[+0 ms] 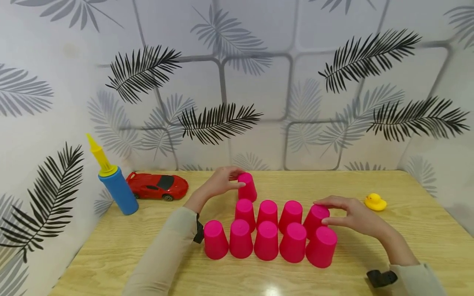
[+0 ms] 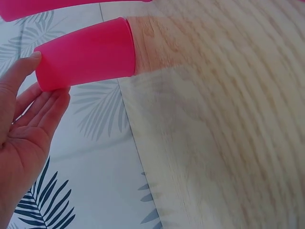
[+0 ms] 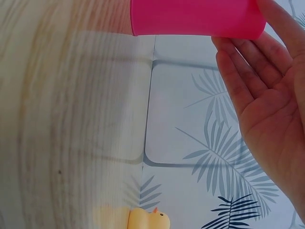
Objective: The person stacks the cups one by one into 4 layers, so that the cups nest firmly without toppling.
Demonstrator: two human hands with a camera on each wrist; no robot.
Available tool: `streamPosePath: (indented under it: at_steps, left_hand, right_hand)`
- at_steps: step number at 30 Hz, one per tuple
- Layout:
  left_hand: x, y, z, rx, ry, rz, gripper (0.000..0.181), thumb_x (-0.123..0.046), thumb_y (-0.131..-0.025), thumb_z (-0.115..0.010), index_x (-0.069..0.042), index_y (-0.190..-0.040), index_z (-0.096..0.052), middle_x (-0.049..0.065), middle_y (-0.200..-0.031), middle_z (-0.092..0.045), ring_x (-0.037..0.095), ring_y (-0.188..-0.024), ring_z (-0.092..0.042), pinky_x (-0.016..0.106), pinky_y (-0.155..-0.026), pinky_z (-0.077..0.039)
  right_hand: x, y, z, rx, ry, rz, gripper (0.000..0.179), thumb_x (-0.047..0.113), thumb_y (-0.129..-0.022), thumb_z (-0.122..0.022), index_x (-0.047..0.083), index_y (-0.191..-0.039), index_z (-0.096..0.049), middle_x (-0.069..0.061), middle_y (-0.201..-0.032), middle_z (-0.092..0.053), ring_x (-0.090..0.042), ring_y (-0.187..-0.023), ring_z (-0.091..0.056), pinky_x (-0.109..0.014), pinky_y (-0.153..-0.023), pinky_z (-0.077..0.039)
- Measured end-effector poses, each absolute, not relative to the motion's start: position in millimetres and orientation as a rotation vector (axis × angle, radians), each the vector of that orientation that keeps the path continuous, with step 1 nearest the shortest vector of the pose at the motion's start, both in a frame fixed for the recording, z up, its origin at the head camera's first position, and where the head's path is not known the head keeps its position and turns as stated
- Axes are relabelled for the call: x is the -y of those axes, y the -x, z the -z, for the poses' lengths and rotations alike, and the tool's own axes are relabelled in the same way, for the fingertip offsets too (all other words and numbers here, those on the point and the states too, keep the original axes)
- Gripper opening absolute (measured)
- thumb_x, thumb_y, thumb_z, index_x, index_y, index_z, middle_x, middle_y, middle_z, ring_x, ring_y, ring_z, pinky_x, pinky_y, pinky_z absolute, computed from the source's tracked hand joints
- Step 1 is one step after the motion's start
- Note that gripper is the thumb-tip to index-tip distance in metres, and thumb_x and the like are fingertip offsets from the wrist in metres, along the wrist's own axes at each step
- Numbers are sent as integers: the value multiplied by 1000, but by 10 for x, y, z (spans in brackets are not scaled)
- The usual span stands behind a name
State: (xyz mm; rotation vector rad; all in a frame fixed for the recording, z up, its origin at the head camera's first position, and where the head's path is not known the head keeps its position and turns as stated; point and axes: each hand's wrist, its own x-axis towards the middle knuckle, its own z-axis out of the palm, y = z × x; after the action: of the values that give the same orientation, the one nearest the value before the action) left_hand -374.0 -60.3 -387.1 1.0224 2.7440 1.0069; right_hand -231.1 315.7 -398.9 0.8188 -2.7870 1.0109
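Note:
Pink upside-down plastic cups stand on the table in two rows, a front row [image 1: 266, 242] and a shorter middle row [image 1: 267, 213] right behind it. Behind the middle row's left end, my left hand [image 1: 221, 181] grips a single cup [image 1: 247, 189] near its closed top, thumb and fingers on opposite sides. In the left wrist view that cup [image 2: 88, 55] is plain to see between thumb and fingers. My right hand [image 1: 357, 216] holds the rightmost cup [image 1: 314, 218] of the middle row by its top; the right wrist view shows the cup [image 3: 198, 16] cut off at the upper edge.
A red toy car [image 1: 159, 187] and a blue pump with a yellow nozzle [image 1: 119, 191] stand at the back left. Toward the back right sits a yellow rubber duck [image 1: 375, 202]. The wooden table [image 1: 100, 255] meets a leaf-patterned wall [image 1: 255, 144] at the back.

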Motion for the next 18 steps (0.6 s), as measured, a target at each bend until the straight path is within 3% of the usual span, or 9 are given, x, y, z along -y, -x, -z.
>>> streamPosePath:
  at_steps: [12,18]
  left_hand:
    - [589,3766,3860,-2778,-993,-950,43,-21,-90,-71,-1,-126,-61,15,-122,-67,28,-114,-66,37,-101,-54]
    - [635,3771,3860,-2722,-919,-1082,56,-24,-90,-71,0,-136,-51,18,-136,-59,32,-126,-58,42,-109,-48]
  right_hand:
    - [-3145,2332,3989,2787,-827,-1022,48,28,-84,-76,12,-127,-64,-3,-118,-71,11,-105,-58,-26,-88,-58]
    - [-3178,2304,3988,2773,-811,-1051,45,26,-85,-75,12,-126,-64,-4,-116,-71,10,-103,-60,-23,-86,-58]
